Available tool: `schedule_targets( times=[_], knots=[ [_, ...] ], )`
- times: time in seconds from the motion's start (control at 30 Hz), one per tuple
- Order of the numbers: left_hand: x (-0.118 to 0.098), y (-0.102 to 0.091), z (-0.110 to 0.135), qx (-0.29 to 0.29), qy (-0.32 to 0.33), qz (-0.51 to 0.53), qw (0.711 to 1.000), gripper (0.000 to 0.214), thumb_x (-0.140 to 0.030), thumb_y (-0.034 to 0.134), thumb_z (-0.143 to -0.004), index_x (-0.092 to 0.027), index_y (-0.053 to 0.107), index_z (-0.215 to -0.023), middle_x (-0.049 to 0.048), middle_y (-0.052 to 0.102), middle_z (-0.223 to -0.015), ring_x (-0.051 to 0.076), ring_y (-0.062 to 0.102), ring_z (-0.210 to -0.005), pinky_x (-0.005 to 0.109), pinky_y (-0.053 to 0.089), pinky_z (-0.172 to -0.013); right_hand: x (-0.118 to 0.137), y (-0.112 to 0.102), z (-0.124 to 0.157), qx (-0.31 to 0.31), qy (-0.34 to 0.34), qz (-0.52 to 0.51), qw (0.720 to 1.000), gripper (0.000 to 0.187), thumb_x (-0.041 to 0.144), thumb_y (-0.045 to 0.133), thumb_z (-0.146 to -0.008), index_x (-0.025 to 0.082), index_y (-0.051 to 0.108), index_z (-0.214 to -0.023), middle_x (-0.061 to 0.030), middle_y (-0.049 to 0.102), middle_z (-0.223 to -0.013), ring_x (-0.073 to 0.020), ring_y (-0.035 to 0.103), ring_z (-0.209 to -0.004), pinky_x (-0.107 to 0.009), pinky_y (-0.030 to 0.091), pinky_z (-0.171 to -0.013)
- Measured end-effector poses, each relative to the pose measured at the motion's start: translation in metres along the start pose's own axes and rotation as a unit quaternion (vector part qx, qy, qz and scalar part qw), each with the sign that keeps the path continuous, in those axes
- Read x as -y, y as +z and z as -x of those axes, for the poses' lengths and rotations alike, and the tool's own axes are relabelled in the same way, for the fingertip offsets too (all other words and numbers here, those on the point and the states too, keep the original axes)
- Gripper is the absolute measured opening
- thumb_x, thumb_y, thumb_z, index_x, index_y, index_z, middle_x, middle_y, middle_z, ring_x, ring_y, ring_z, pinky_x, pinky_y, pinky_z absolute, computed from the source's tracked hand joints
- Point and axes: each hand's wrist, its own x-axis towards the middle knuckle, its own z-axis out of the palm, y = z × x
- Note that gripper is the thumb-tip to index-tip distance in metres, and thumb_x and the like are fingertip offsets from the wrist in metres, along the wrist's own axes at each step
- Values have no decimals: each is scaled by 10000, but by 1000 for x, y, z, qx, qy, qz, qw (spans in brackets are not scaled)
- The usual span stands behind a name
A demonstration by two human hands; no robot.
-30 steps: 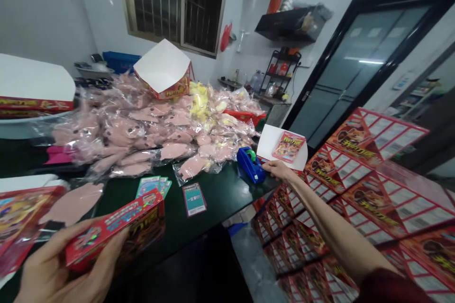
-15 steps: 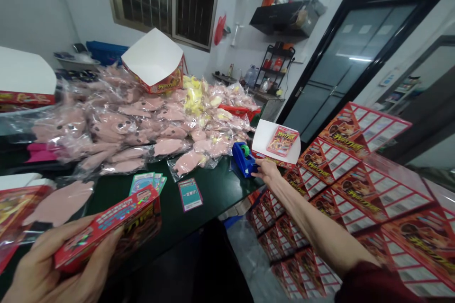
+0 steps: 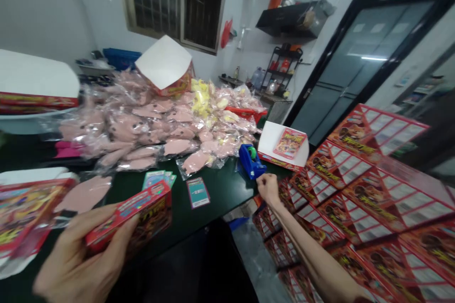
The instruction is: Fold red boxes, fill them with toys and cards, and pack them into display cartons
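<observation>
My left hand (image 3: 80,262) grips a red printed box (image 3: 137,210) at the lower left, just above the dark green table (image 3: 216,194). My right hand (image 3: 268,188) is stretched out to the table's right edge, fingers pinched together right below a blue tape dispenser (image 3: 250,162). Whether tape is between the fingers is too small to tell. A teal card (image 3: 198,192) and a few green cards (image 3: 159,178) lie flat between the two hands.
A big heap of bagged pink and yellow plush toys (image 3: 159,123) covers the far table, with an open white box (image 3: 165,66) on top. Stacks of red boxes (image 3: 359,199) fill the right side. An open box (image 3: 284,144) holds a card pack beside the dispenser.
My right hand has drawn back from the tape dispenser toward me, now a little below it. The left hand still holds the red box; the view shifted slightly.
</observation>
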Motion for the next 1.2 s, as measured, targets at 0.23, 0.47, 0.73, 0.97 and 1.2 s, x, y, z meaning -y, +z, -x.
schedule_targets(
  times=[0.23, 0.47, 0.73, 0.97, 1.2],
  knots=[
    [-9, -2, 2, 62, 53, 12, 997, 254, -104, 708, -684, -181, 578, -889, 12, 648, -834, 138, 629, -747, 268, 522, -687, 113, 12, 100, 189, -258, -23, 947, 112, 229, 563, -812, 195, 649, -749, -8, 573, -662, -131, 526, -602, -278, 446, -636],
    [-12, -7, 9, 81, 22, -7, 996, 266, -151, 687, -726, -195, 554, -952, 16, 637, -869, 140, 627, -770, 269, 525, -699, 199, 53, 158, 321, -75, -281, 901, 638, 189, 592, -795, 269, 279, -1346, 88, 543, -571, -66, 435, -378, -166, 356, -362],
    [-9, -6, 21, 60, -54, -1, 997, 385, -223, 721, -703, -202, 522, -1032, 17, 637, -915, 138, 652, -744, 246, 549, -656, 193, 89, 173, 345, 78, -358, 864, 674, 233, 632, -749, 215, 247, -1303, 98, 585, -553, -52, 418, -352, -131, 337, -325],
    [-10, -16, 4, 143, 66, -8, 988, 365, -188, 669, -757, -227, 544, -1098, 18, 614, -910, 129, 625, -764, 234, 529, -664, 198, 93, 171, 333, 85, -307, 887, 619, 262, 647, -715, 180, 298, -1220, 101, 572, -507, -47, 385, -336, -122, 293, -318],
    [-20, -27, -26, 291, 134, -33, 947, 334, -128, 505, -833, -236, 607, -1133, 45, 564, -885, 134, 598, -774, 233, 513, -633, 157, 121, 184, 310, 94, -285, 902, 627, 360, 678, -680, 192, 361, -1195, 103, 525, -510, -78, 444, -397, -170, 361, -404]
  ],
)
